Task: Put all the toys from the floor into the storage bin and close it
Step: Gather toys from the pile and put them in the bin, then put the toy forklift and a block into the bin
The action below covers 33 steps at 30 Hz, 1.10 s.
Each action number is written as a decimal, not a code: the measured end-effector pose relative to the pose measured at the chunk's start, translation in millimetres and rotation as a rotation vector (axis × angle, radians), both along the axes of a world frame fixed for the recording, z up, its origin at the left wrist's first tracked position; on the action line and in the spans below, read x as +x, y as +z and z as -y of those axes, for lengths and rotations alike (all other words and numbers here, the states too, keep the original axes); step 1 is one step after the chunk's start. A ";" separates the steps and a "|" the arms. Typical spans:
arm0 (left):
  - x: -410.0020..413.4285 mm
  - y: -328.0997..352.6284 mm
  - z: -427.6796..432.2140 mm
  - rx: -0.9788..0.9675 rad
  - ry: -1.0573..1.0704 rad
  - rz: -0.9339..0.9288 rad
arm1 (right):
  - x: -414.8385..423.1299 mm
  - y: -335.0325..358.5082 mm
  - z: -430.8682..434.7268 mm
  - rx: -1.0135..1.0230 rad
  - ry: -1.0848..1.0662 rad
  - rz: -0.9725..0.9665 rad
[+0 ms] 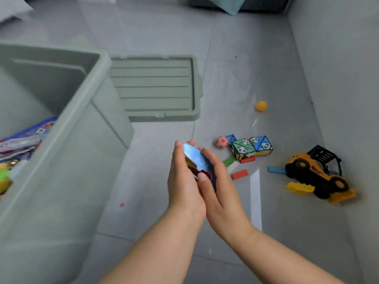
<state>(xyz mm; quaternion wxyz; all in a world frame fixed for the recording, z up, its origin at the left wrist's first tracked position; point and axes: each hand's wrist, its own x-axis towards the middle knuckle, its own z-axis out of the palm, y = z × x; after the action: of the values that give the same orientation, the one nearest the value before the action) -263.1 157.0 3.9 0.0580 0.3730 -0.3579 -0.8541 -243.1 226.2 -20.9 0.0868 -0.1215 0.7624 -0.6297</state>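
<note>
My left hand [183, 181] and my right hand [220, 189] together clasp a shiny blue foil-faced toy block [195, 160] with red and gold underneath, held above the floor. The open green storage bin [82, 111] stands at the left, with several toys inside at its lower left. Its lid [155, 89] lies flat on the floor behind my hands. On the floor to the right lie a pink ball [222, 142], two panda cubes [252, 147], an orange ball [261, 105], a yellow toy forklift [317, 173], a yellow brick [299, 187] and several coloured domino pieces [239, 174].
Grey tiled floor all around. A grey wall or panel [338, 78] rises along the right side. Dark furniture with a teal cloth [231, 5] sits at the top. A tiny red speck [122, 204] lies on the floor left of my arms.
</note>
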 end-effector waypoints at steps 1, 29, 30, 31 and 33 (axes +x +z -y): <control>0.0 20.7 16.5 -0.150 0.055 -0.021 | -1.4 18.3 19.1 -0.067 0.045 -0.009; 128.5 128.0 241.6 -0.578 -0.197 -0.256 | 63.9 74.8 142.8 0.458 0.730 -0.735; 116.6 131.7 226.2 -0.534 -0.243 -0.298 | 59.5 71.8 124.1 0.479 0.718 -0.703; 104.4 133.1 208.3 -0.501 -0.295 -0.324 | 55.1 67.0 104.3 0.502 0.697 -0.643; 80.2 126.4 161.0 -0.459 -0.420 -0.330 | 46.2 52.5 60.2 0.541 0.611 -0.404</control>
<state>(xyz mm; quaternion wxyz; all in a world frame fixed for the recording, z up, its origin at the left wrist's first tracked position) -183.0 -4.1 130.3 0.0203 0.1255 -0.5954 -0.7933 -196.9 166.0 31.6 0.1466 -0.4344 0.8303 -0.3169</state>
